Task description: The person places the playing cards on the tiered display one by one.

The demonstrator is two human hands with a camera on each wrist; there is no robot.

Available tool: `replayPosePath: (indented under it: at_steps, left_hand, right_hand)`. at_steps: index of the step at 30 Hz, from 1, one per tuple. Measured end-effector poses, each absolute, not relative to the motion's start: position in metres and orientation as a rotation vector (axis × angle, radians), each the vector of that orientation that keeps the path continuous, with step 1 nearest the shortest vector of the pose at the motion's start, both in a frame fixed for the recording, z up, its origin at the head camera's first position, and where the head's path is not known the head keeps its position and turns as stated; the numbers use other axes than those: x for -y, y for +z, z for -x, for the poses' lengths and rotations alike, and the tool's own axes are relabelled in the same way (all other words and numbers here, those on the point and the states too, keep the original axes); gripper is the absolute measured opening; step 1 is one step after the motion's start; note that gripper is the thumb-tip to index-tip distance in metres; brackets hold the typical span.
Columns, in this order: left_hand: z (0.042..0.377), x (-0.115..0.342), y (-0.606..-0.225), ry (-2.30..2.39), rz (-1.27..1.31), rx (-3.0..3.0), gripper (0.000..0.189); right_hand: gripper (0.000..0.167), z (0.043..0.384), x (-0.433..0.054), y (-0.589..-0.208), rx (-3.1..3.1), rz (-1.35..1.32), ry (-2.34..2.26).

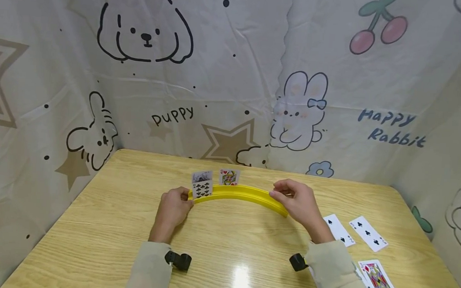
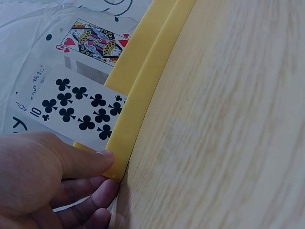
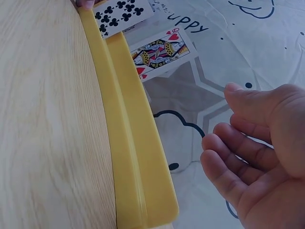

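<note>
Sleeves: nearest the camera, a pale left sleeve (image 1: 149,269) and a pale right sleeve (image 1: 335,269), each with a black camera (image 1: 182,261) at the cuff.
Cloth: white cloth (image 1: 218,86) hangs behind everything, with a puppy at left, a rabbit further right, then "Happy Rabbit" lettering and cherries above.
Surface: pale wood-grained surface (image 1: 240,241), running below the cloth.
Left hand: of the two hands, the left hand (image 1: 173,208) pinches the rack's left end, thumb on the front wall.
Rack: yellow, curved rack (image 1: 247,192) on the surface, between the hands.
Ten of clubs: the ten of clubs (image 1: 202,190) stands in the rack, just beside the left hand.
Grey card: a grey-figured card (image 1: 202,176) shows behind the ten, mostly hidden.
Queen of hearts: the queen of hearts (image 1: 229,177) stands at the rack's far side, right of the ten.
Right hand: the right hand (image 1: 300,203) is near the rack's right end, fingers loosely bent, thumb apart, holding nothing.
Spade card: a spade card (image 1: 340,231) lies face up past the right wrist, partly covered.
Three of clubs: the three of clubs (image 1: 369,233) lies face up just beside it.
Diamond card: a diamond face card (image 1: 381,282) overlaps another card, nearer the camera.
</note>
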State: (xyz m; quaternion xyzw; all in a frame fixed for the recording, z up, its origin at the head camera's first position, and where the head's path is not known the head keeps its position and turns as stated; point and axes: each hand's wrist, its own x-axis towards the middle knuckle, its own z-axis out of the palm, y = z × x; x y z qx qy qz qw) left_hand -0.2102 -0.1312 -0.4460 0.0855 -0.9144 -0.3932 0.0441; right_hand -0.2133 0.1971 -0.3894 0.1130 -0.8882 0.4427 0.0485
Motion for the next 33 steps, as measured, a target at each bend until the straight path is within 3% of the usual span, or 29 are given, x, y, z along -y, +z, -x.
replayPosePath:
  at_steps: [33]
  left_hand:
    - [0.211,0.132,-0.444,-1.186,-0.249,2.813,0.033]
  right_hand:
    - [0.032,0.160,-0.250,-0.407,2.805,-0.314,1.184]
